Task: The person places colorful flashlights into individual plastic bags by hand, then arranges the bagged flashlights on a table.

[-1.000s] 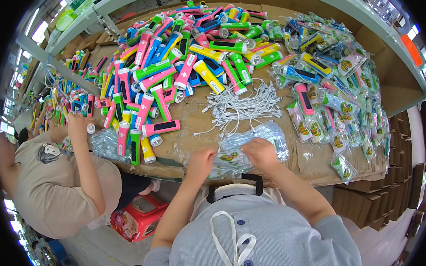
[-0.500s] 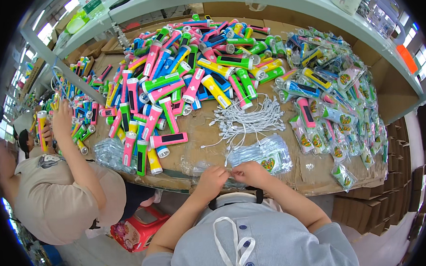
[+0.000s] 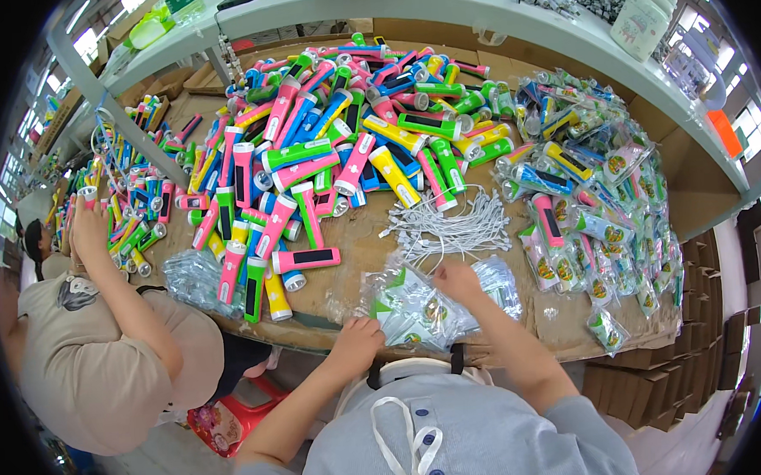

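1. Your left hand (image 3: 359,336): fingers curled at the near-left edge of the clear bags (image 3: 413,311); can't tell if they're pinching film.
2. Your right hand (image 3: 457,282): fingers drawn together at the far-right side of those bags, just short of the white cables (image 3: 452,226). Grip hidden, can't tell.
3. The clear bags, green-printed, lie at the worktop's (image 3: 359,238) near edge, in front of you. You've got no flashlight visible inside them.
4. Done: bagged flashlights (image 3: 609,227) heaped on your right.
5. Not bagged: loose flashlights (image 3: 317,147), a big pile ahead and to your left. Bulk of it looks outstanding, I'd judge.
6. Also unused: loose cable bundle, plus a flat bag stack (image 3: 500,285) beside your right wrist.
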### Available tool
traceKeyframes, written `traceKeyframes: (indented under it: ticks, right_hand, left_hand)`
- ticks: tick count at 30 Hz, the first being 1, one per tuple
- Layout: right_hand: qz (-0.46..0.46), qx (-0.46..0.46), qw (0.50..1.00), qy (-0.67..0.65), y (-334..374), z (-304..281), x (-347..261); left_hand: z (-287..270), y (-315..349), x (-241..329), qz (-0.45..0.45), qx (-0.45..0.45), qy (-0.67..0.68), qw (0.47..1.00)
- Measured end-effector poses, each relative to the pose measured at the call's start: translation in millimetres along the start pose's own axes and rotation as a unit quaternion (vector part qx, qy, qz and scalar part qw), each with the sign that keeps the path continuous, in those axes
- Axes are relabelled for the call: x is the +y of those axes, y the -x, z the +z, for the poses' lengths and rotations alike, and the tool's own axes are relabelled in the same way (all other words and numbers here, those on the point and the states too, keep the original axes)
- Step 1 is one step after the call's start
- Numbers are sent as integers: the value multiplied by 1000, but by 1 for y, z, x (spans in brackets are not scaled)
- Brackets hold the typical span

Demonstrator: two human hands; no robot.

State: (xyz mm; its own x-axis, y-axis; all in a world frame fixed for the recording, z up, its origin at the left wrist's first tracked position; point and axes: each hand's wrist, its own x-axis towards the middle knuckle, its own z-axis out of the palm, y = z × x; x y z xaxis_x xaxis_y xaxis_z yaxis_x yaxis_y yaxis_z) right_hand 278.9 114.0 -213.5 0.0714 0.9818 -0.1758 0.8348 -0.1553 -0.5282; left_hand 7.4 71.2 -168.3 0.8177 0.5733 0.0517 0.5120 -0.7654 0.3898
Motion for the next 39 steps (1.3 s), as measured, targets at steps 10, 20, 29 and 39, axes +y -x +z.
traceKeyframes:
  ticks: [10,20,29,39]
  right_hand:
    - [-26,102,971,216,-69,-36,-13]
    - [-29,137,846,-514,36,-94,-113]
    - [-116,-299,940,114,41,83,-53]
    - [-320,-409,826,219,-6,20,-197]
  left_hand:
    - [25,-4,5,-268,140,335,892]
    - [36,-29,-30,-365,46,122,922]
    - [52,-26,-39,-440,260,216,832]
    - [35,31,-43,-448,195,317,812]
